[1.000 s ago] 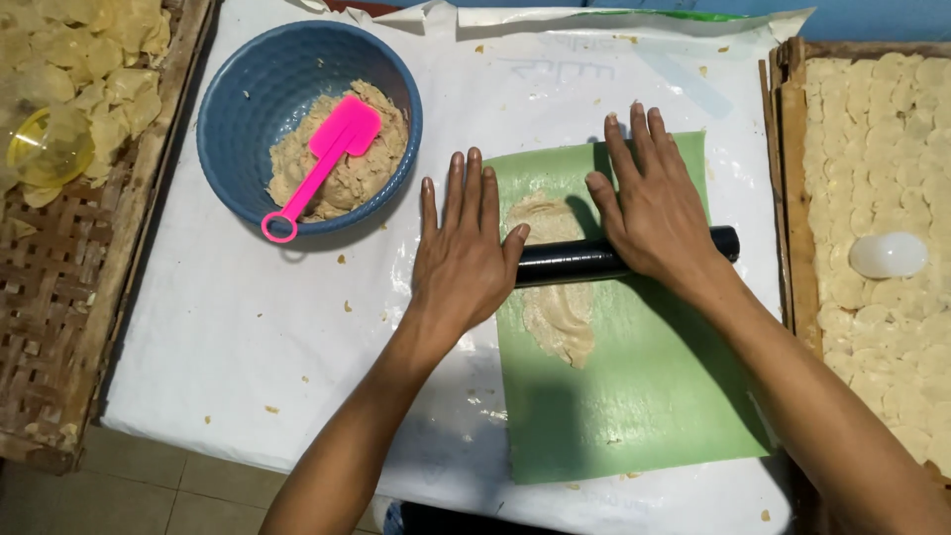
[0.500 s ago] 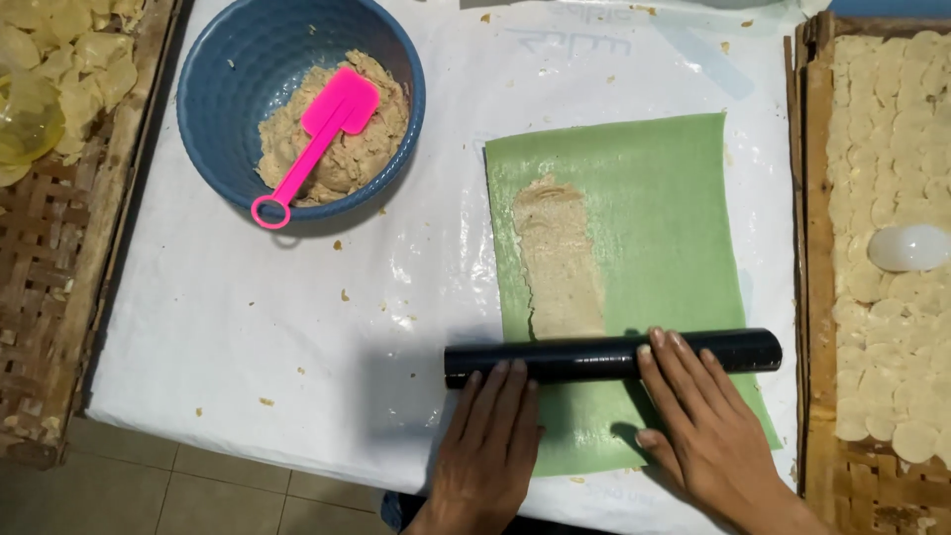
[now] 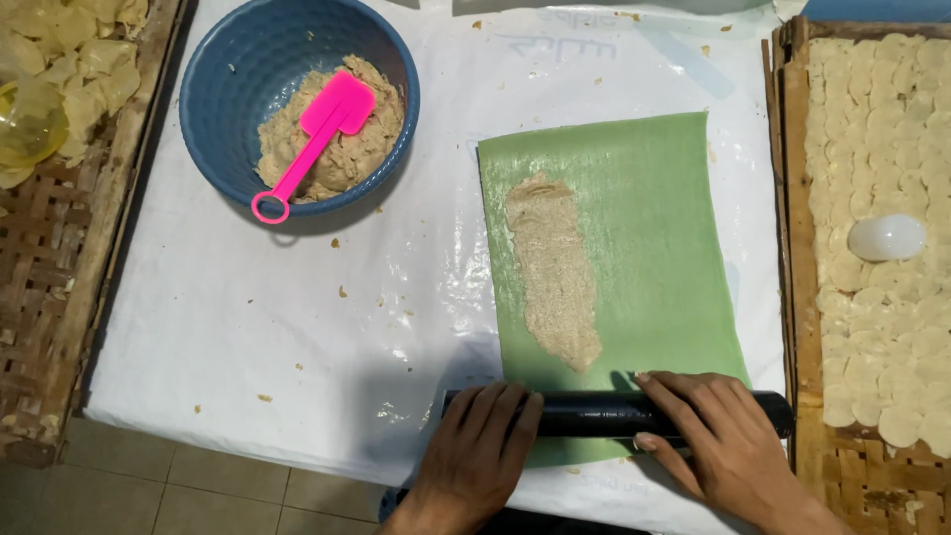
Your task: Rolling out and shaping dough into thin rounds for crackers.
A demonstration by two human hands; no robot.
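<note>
Black roller (image 3: 594,414): lying crosswise over the near edge of the green sheet (image 3: 634,228), ends sticking out past both sides of it.
Left hand (image 3: 482,441): palm down on the roller's left part, fingers flat and together, grip not closed around it.
Right hand (image 3: 718,436): palm down on the roller's right part, fingers stretched out flat, grip likewise open on top.
Dough smear (image 3: 555,272): long tan strip on the left half of the green sheet, ending just short of the roller.
Green sheet: flat on the white-covered counter (image 3: 248,317), right of centre.
Blue bowl (image 3: 228,89): well left of the green sheet and beyond it, holding tan dough with a pink spatula (image 3: 315,139) leaning in it, ringed handle over the rim.
Right tray (image 3: 788,198): just right of the green sheet, packed with pale round discs, a white oval thing (image 3: 887,238) resting on them.
Woven tray (image 3: 40,248): far left of the green sheet, yellowish chips at its top.
</note>
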